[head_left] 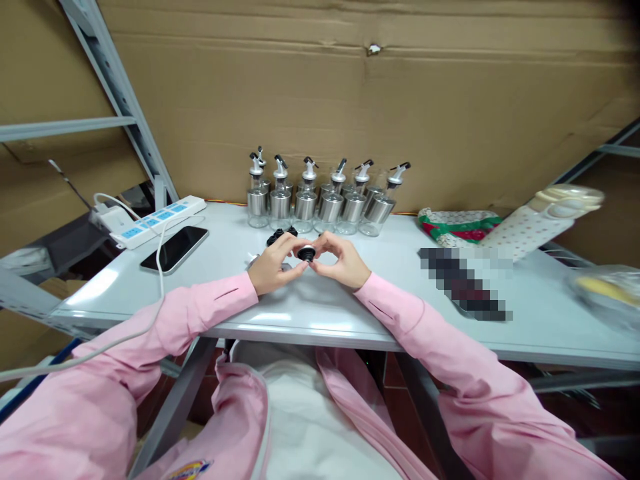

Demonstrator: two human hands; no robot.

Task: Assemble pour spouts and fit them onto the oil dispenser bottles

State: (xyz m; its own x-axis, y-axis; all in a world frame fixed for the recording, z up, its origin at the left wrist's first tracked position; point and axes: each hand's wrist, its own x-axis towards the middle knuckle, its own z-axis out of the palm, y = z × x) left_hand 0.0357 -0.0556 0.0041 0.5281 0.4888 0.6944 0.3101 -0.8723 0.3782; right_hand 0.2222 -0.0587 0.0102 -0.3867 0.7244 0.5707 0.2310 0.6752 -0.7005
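Both my hands meet over the middle of the white table (pixel 350 303), pinching one small black and silver pourer cap (pixel 306 253) between their fingertips. My left hand (pixel 273 265) grips it from the left, my right hand (pixel 341 260) from the right. Just behind my left hand lie a few loose black cap parts (pixel 280 235). Further back stands a row of several glass oil bottles (pixel 320 200) with steel sleeves and pour spouts, against the cardboard wall.
A black phone (pixel 175 248) and a white power strip (pixel 157 220) with a cable lie at the left. At the right are a patterned cloth (pixel 457 225), a dotted mitt (pixel 535 223), a blurred dark object (pixel 465 283) and a bag (pixel 607 293).
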